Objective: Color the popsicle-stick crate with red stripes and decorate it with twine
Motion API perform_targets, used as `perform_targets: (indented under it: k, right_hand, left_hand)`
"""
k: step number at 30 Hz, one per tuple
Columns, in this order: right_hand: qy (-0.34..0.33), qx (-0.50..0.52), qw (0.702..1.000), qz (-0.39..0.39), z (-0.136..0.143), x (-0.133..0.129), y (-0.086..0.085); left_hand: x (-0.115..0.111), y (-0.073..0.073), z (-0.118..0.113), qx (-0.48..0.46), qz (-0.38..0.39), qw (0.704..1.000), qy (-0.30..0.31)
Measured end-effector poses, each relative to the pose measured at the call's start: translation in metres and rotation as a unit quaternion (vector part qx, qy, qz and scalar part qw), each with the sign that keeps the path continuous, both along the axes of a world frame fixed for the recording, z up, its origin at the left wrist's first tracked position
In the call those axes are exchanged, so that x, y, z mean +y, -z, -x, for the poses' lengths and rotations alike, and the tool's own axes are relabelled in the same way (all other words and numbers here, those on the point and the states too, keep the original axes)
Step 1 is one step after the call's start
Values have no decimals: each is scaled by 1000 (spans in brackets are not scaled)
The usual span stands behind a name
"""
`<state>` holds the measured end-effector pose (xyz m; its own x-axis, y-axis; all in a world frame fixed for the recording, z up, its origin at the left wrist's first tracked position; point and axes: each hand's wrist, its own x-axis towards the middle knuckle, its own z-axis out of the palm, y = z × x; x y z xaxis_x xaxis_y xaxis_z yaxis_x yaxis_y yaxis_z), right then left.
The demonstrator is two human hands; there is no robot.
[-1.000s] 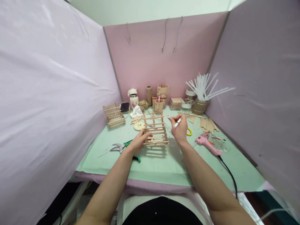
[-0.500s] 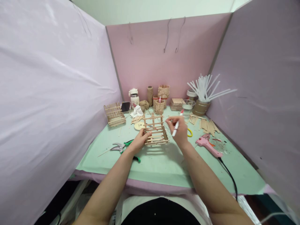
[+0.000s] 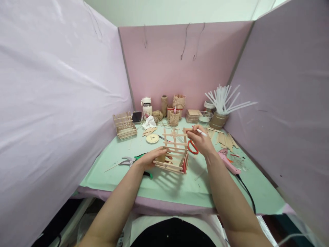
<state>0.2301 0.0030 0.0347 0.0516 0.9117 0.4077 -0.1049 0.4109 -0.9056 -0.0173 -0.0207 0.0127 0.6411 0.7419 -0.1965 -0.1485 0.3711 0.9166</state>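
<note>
A small slatted wooden-stick frame (image 3: 174, 151) is tilted over the middle of the green table. My left hand (image 3: 151, 158) grips its left side, with some fingers behind the slats. At the frame's upper right corner is my right hand (image 3: 200, 139), its fingers closed around a white pen (image 3: 201, 132); the fingertips meet the end of the frame's upright. Red-handled scissors (image 3: 193, 146) lie just behind, partly hidden. Green-handled pruning shears (image 3: 128, 161) rest left of the frame, partly under my left forearm.
A pink glue gun (image 3: 228, 163) with a black cord lies right. Flat sticks (image 3: 227, 140) and a pot of white glue sticks (image 3: 219, 120) stand behind it. Another stick frame (image 3: 125, 127), a phone (image 3: 137, 117), a bottle (image 3: 146, 108) and twine (image 3: 157, 115) are at the back left.
The frame has tilted and come nearer and slightly right, with my left hand on it. My right hand has closed in on its upper corner, and the pen has turned. Red scissor handles now show.
</note>
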Motion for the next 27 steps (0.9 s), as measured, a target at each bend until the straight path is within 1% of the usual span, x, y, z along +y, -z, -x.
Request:
perform_targets:
  k: [1,3,5,7,10,12,14,16,20,23,27]
  right_hand:
    - [-34,6,999,-2,1,-1,0]
    - [-68,5,998,-12,6,-5,-1]
    - [-77,-10,997,-20,14,-10,-2]
    - [-77,-26,996,-37,22,-15,-4]
    - [-55,-20,995,-83,34,-19,-3]
    - [-27,5,993,-112,42,-20,-1]
    - [-1,28,990,-136,48,-20,1]
    - [18,44,988,-148,53,-21,2]
    - [31,75,984,-156,59,-26,-1]
    - [50,84,982,-162,62,-30,-2]
    - [83,58,980,-174,66,-35,-1]
  left_hand:
    - [-1,-1,1,-19,5,999,26]
    - [-2,-2,3,-50,13,997,58]
    - [-3,-2,4,-71,27,994,73]
    - [-2,-1,6,-83,45,993,73]
    - [-3,1,7,-87,76,992,51]
    - [-3,3,7,-91,94,991,34]
    - [-2,7,8,-97,113,988,31]
    - [1,12,8,-98,133,985,54]
    - [6,20,8,-109,151,976,112]
    - [7,23,7,-115,157,973,125]
    - [6,23,6,-107,159,974,122]
